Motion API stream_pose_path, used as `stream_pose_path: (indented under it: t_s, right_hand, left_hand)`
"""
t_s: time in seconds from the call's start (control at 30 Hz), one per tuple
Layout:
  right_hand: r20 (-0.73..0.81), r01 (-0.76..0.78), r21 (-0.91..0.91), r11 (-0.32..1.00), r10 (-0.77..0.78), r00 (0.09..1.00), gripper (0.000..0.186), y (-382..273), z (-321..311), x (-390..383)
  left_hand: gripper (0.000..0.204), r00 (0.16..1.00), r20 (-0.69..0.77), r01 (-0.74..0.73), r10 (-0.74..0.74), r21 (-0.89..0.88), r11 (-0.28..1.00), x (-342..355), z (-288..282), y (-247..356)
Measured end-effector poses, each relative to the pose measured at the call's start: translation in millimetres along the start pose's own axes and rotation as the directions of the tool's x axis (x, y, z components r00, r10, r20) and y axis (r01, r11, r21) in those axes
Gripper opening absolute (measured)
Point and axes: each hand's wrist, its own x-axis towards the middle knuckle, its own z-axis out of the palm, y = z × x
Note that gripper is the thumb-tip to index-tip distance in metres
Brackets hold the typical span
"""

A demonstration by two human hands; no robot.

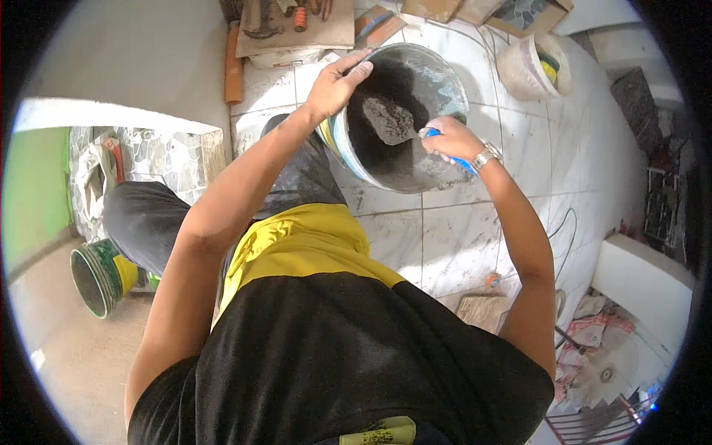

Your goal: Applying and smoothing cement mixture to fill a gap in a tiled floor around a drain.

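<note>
the person sits or squats low, and the bucket [437, 72] stands just in front, on the floor [460, 230] of pale tiles, with its mouth turned to the view. the left hand [335, 87] is at the left side of its rim; the grip is narrow, with the thumb over the edge toward the inside and the fingers along the rim. the right hand [451, 141] is closed around the blue handle of a trowel [466, 165], at the right part of the mouth. the blade goes into the bucket, and at its end there is a grey rough mix [389, 121], near the middle of the opening. how much of the blade is under this mix, i cannot tell. on the right wrist there is a metal watch [486, 157].

beyond the bucket, to the left, some hand tools lie on a board [337, 37], and an orange tube [233, 74] is beside it. to the right is a whitish bucket [517, 70] with something yellow inside. at the far left, a green and yellow bucket [90, 280] lies tilted near the knee [144, 219].
</note>
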Motion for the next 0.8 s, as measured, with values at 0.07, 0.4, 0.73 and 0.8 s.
stream_pose_path:
  t_s: [0.07,0.4,0.73,0.8]
  right_hand:
    - [-0.019,0.029,-0.048,0.998,-0.03,0.999,0.016,-12,-11,-4]
    - [-0.079,0.077,-0.164,0.983,-0.091,0.993,0.012,-81,-23,-27]
    - [0.006,0.036,-0.06,0.998,-0.035,0.999,0.015,-205,20,-38]
    - [0.042,0.027,-0.092,0.995,-0.023,0.999,0.016,-230,40,-30]
  left_hand:
    - [0.043,0.999,-0.023,0.025,-0.026,-0.063,0.998,7,-21,-6]
    - [0.052,0.999,-0.031,0.044,-0.039,0.19,0.981,16,-115,-47]
    - [0.028,0.846,-0.323,-0.395,0.424,0.156,0.906,-206,-301,163]
    - [0.03,0.707,-0.461,-0.559,0.536,0.099,0.823,-234,-351,207]
